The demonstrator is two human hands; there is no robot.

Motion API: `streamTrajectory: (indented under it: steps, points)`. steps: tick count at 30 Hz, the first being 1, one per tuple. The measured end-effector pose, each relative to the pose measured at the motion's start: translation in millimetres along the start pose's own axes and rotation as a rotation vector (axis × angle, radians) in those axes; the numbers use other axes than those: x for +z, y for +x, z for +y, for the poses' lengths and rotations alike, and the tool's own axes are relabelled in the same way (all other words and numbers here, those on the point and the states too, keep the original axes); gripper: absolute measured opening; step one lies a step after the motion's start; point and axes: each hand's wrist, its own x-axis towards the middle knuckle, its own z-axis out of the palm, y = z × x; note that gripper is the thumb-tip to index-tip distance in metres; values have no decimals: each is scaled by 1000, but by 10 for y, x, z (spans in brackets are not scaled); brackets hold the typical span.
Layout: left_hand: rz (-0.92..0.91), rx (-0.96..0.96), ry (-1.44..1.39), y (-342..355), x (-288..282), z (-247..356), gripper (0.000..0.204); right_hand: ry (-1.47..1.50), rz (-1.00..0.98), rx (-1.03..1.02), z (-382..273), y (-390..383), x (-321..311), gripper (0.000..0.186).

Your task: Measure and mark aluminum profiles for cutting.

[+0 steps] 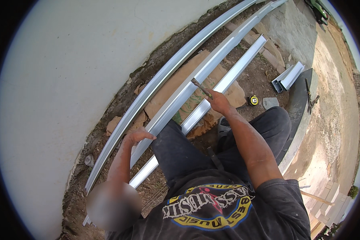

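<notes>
Over here, the left hand clasps a long metal channel, the middle of three along the ground's wall-side edge, while the right hand grips a hammer, head right at that channel.

Building site — metal channels, dirt

- Rails gleaming now, smooth, glossy metal!
- Hammer showing a dull metal head.
- Sack here: matt, creased brown paper.
- Shirt and trousers, soft matt cloth.
- Wall smooth, matt; soil rough, crumbly.
</notes>
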Motion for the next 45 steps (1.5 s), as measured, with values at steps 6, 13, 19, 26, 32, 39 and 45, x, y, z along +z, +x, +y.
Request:
streamTrajectory:
  steps: [6, 13, 19, 26, 32, 39, 45]
  points:
    - [-3, -40, 13, 88, -32, -84, 98, 1, -9, 9, -25, -8, -33, 42]
    - [-7, -77, 35, 19, -18, 23, 103, 7, 39, -37, -5, -19, -15, 40]
    - [67, 28, 139, -86, 64, 86, 88, -170, -61, 113, -155, 4, -169, 37]
    - [265, 140, 342, -316, 312, 345, 76, -490, -255, 94, -468, 49, -582, 24]
    - [568, 163, 465, -334, 621, 369, 73, -531, -414, 237, -809, 77, -927, 17]
    - [616, 59, 484, -407, 806, 475, 70, -591, -575, 453, -1152, 200, -1103, 19]
    - [445, 186, 469, -261, 486, 275, 74, -313, -460, 311, -516, -5, -788, 33]
